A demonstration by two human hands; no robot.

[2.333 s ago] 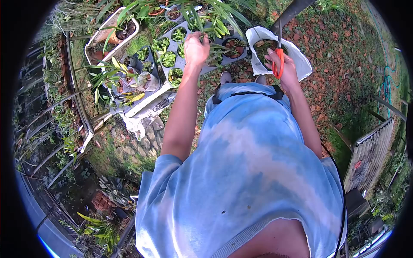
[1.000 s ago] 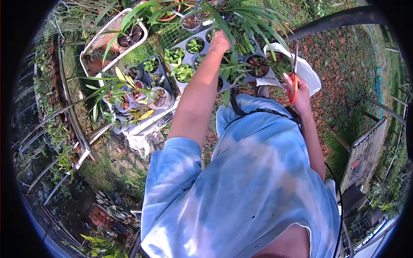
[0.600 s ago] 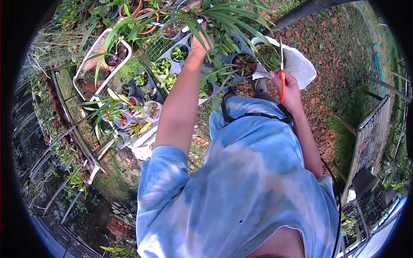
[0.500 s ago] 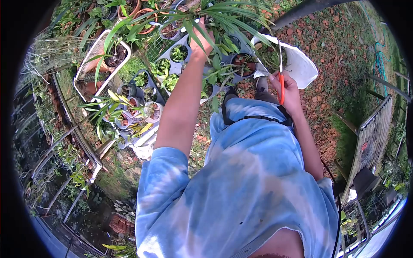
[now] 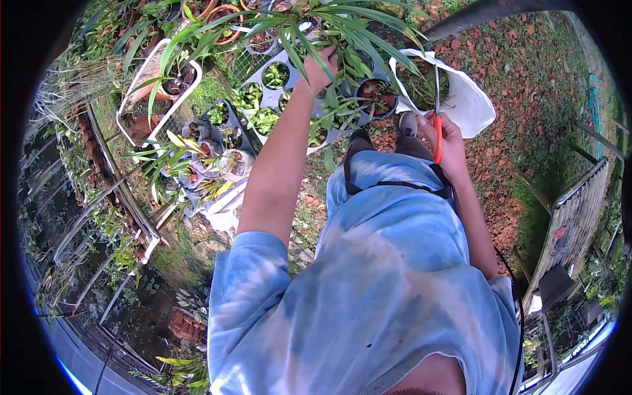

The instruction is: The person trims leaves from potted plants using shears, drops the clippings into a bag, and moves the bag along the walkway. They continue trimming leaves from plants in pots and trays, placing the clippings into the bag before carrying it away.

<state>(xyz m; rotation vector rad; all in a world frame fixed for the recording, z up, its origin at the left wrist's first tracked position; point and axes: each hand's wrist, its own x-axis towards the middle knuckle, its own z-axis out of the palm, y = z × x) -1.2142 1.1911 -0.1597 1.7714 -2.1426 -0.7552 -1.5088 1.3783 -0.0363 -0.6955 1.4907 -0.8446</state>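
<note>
My right hand (image 5: 451,141) is closed round the orange handles of a pair of scissors (image 5: 437,128). The blades point away from me and overlap the open mouth of a white sack (image 5: 471,105) with green clippings in it. My left hand (image 5: 320,70) reaches in among potted plants, under the long strap-like leaves of a large plant (image 5: 329,18). Leaves cross over it and hide most of its fingers. Right by it is a grey tray (image 5: 266,99) with round holes, holding small leafy plants (image 5: 275,76).
A brown pot (image 5: 375,97) stands between the tray and the sack. On the left are a wire-mesh basket (image 5: 158,92) with pots and a cluster of potted plants (image 5: 197,164). Reddish rubble (image 5: 487,164) covers the ground at right, near a slatted wooden panel (image 5: 576,217).
My left hand has drawn slightly back towards me and to the right, lower among the leaves. My right hand keeps the scissors, and the view has shifted a little.
</note>
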